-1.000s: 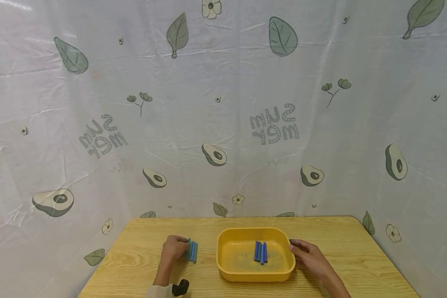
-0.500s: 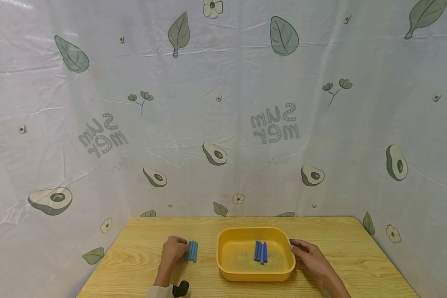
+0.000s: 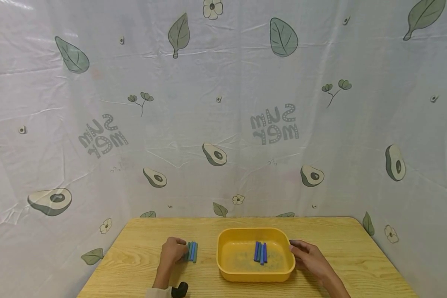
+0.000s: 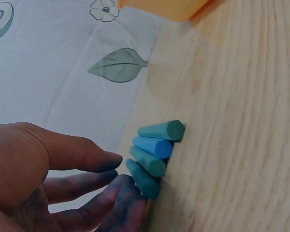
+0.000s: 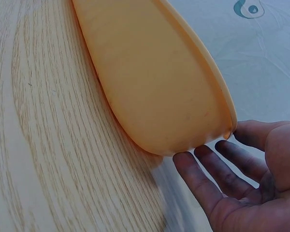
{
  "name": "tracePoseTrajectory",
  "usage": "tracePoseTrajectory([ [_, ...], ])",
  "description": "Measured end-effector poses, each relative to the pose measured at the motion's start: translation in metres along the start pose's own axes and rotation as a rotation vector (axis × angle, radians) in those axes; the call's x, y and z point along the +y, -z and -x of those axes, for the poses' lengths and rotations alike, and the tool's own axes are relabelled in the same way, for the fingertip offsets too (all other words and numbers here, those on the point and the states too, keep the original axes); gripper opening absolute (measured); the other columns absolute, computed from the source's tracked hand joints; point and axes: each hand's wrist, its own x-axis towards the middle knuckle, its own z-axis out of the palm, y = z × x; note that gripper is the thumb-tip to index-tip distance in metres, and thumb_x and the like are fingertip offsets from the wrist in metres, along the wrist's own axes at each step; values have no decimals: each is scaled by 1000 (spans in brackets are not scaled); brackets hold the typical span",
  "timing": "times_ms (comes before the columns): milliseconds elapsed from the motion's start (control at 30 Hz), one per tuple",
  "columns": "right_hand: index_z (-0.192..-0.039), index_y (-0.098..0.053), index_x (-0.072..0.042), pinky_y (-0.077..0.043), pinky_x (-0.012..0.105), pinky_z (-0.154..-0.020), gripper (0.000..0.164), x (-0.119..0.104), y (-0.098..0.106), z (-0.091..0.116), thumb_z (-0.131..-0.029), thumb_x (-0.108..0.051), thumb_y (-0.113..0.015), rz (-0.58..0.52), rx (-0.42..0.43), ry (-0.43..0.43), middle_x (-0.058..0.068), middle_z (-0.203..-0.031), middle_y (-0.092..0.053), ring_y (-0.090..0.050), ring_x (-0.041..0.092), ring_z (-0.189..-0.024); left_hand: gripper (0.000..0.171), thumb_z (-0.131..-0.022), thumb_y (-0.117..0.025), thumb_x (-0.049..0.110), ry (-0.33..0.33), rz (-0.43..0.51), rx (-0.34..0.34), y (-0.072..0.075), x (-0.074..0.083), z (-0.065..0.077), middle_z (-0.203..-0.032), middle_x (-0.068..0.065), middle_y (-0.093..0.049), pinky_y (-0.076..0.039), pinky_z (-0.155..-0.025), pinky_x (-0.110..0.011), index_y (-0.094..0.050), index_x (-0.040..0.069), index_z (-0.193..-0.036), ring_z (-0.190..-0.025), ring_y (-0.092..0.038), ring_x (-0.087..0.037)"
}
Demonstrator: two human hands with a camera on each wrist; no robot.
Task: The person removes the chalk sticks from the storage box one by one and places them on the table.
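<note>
Several green and blue chalk sticks lie side by side in a row on the table, left of the yellow tray. My left hand is at the left end of this row. In the left wrist view its dust-stained fingertips are beside the nearest dark green chalk stick, and the thumb is apart from the chalk. Inside the tray lies a second row of blue, violet and dark green chalk sticks. My right hand holds the tray's right end, thumb at the rim and fingers against the outer wall.
A light wood table bears everything. Behind and beside it hangs a pale curtain printed with leaves and avocados. Chalk dust marks the tray's floor. A black strap piece shows at the left cuff.
A green chalk stick beside my left fingers stood out of line and now lies level with the row. The left hand has shifted very slightly left; my right hand and the tray have stayed put.
</note>
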Motion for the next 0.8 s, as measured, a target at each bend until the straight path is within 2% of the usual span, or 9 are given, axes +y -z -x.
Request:
tracePoseTrajectory([
  [133, -157, -43, 13, -66, 44, -93, 61, -1, 0, -1, -112, -26, -58, 1, 5, -4, 34, -149, -58, -74, 33, -120, 38, -86, -68, 5, -15, 18, -7, 2, 5, 1, -83, -14, -75, -51, -54, -31, -75, -12, -118, -61, -57, -17],
  [267, -158, -41, 13, -65, 45, -93, 63, -2, 2, -2, -113, -27, -57, -9, -19, 0, 34, -150, -57, -75, 33, -119, 42, -88, -64, 6, -21, 72, -36, 1, 14, -1, -57, 3, -54, -37, -47, -25, -73, -11, -126, -48, -37, -9],
  [367, -158, -40, 13, -66, 45, -93, 63, -2, 3, -3, -113, -28, -57, -15, -27, 1, 34, -150, -56, -75, 34, -119, 45, -88, -63, 5, -25, 118, -63, -1, 22, -1, -51, 7, -40, -32, -45, -23, -72, -11, -129, -45, -28, -8],
  [433, -158, -40, 14, -66, 45, -93, 63, -2, 4, -3, -113, -27, -57, -16, -23, 3, 34, -150, -56, -75, 34, -119, 45, -89, -64, 6, -38, 129, -76, -2, 29, -1, -56, 5, -50, -36, -46, -24, -71, -12, -130, -47, -32, -8],
  [500, -157, -41, 14, -66, 45, -93, 63, -1, 4, -4, -112, -27, -58, -13, -14, 3, 34, -150, -57, -74, 34, -120, 44, -89, -66, 7, -43, 127, -84, -3, 34, -2, -64, -5, -63, -41, -48, -26, -72, -11, -129, -48, -39, -9],
  [600, -157, -41, 14, -66, 44, -93, 63, -1, 4, -4, -112, -26, -58, -10, -14, 9, 35, -150, -57, -74, 34, -121, 43, -90, -69, 9, -56, 110, -87, -7, 43, -1, -88, -17, -77, -52, -55, -29, -72, -11, -128, -58, -56, -13],
  [700, -157, -40, 15, -66, 43, -92, 64, 0, 4, -4, -112, -27, -58, -12, -29, 13, 35, -149, -57, -74, 34, -119, 44, -90, -71, 10, -61, 128, -96, -13, 49, 0, -98, -21, -79, -60, -61, -33, -72, -12, -128, -68, -68, -20],
  [800, -157, -40, 14, -66, 43, -92, 66, 1, 5, -5, -112, -29, -59, -12, -41, 15, 34, -149, -58, -75, 33, -118, 44, -91, -72, 9, -67, 167, -117, -21, 56, 3, -100, -20, -79, -63, -63, -34, -71, -12, -129, -73, -72, -24],
])
